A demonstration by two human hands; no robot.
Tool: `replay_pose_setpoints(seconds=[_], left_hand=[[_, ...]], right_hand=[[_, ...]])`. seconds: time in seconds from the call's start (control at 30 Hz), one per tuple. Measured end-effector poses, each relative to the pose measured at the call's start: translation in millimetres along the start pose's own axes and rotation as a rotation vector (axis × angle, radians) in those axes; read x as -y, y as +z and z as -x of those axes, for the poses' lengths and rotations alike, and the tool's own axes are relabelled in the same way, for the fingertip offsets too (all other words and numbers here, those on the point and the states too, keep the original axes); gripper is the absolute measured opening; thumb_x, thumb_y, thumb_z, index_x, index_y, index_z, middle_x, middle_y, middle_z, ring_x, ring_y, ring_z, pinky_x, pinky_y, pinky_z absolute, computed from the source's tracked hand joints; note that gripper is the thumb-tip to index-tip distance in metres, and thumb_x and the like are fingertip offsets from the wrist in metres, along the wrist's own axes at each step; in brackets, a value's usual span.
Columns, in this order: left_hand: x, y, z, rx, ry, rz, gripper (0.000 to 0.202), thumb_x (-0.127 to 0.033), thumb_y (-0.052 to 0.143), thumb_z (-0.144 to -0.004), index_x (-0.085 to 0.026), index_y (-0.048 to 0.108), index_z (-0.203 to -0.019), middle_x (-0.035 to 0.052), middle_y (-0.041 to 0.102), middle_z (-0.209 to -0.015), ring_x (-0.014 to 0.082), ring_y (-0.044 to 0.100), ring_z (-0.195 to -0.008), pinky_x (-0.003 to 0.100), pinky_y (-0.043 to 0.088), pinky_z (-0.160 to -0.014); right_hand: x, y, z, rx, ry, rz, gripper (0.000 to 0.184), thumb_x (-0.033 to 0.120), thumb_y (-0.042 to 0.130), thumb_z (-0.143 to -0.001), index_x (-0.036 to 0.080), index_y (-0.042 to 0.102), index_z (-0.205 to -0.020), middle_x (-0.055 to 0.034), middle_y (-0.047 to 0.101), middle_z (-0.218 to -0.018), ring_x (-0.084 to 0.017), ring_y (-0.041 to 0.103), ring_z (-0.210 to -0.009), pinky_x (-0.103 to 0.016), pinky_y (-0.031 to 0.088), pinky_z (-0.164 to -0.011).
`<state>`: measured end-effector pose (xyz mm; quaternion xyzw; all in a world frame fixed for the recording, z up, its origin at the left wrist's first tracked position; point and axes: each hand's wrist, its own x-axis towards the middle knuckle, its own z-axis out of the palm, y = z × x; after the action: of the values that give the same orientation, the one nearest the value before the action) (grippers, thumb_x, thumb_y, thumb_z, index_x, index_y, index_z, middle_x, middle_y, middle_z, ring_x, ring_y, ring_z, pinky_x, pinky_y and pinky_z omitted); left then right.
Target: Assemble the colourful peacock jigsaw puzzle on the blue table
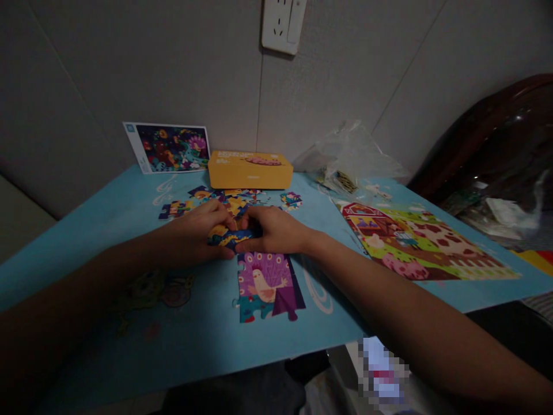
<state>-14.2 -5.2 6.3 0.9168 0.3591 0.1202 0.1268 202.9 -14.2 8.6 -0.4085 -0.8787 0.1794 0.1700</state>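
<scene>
My left hand (199, 230) and my right hand (274, 229) meet at the middle of a light blue table (108, 202). Both close their fingers on a blue and yellow cluster of joined puzzle pieces (231, 236) held between them. Just in front of the hands lies a joined puzzle section (268, 285) showing a pale bird on purple. Loose puzzle pieces (235, 200) are scattered behind the hands.
A yellow box (249, 169) stands at the back, with a reference picture card (169, 147) leaning on the wall to its left. A finished farm puzzle (421, 242) lies to the right. Crumpled clear plastic (352, 153) sits behind it. A wall socket (283, 23) is above.
</scene>
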Motion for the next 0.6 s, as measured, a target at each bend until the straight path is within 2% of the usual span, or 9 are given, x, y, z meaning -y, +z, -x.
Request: replay_pose_setpoints(seconds=[0.23,0.33,0.6], left_hand=[[-0.9,-2.0,-0.4,-0.02,0.038,0.026,0.04,-0.05,0.065,-0.073,-0.021,0.056,-0.1,0.0058,0.054,-0.109,0.0248,0.049,-0.105,0.036,0.04,-0.09],[-0.8,-1.7,-1.2,-0.006,0.024,0.009,0.043,-0.054,0.064,-0.073,-0.021,0.056,-0.098,0.0054,0.055,-0.107,0.0248,0.05,-0.103,0.036,0.041,-0.088],[1.9,0.2,-0.6,-0.015,0.038,0.01,0.033,-0.049,0.058,-0.08,-0.019,0.059,-0.093,0.0058,0.055,-0.104,0.0219,0.053,-0.097,0.034,0.041,-0.086]], right_hand=[[-1.8,6.2,-0.7,-0.068,-0.092,-0.134,0.02,0.027,0.064,-0.077,0.016,0.054,-0.09,-0.0016,0.06,-0.082,-0.011,0.049,-0.068,-0.024,0.032,-0.063],[-0.7,7.8,-0.8,-0.114,-0.106,-0.198,0.01,0.019,0.057,-0.079,0.015,0.054,-0.088,-0.0003,0.058,-0.077,-0.011,0.049,-0.067,-0.024,0.033,-0.065],[1.6,7.4,-0.3,-0.192,-0.111,-0.283,0.007,0.014,0.051,-0.08,0.015,0.053,-0.086,0.0004,0.056,-0.072,-0.01,0.048,-0.063,-0.023,0.033,-0.06]])
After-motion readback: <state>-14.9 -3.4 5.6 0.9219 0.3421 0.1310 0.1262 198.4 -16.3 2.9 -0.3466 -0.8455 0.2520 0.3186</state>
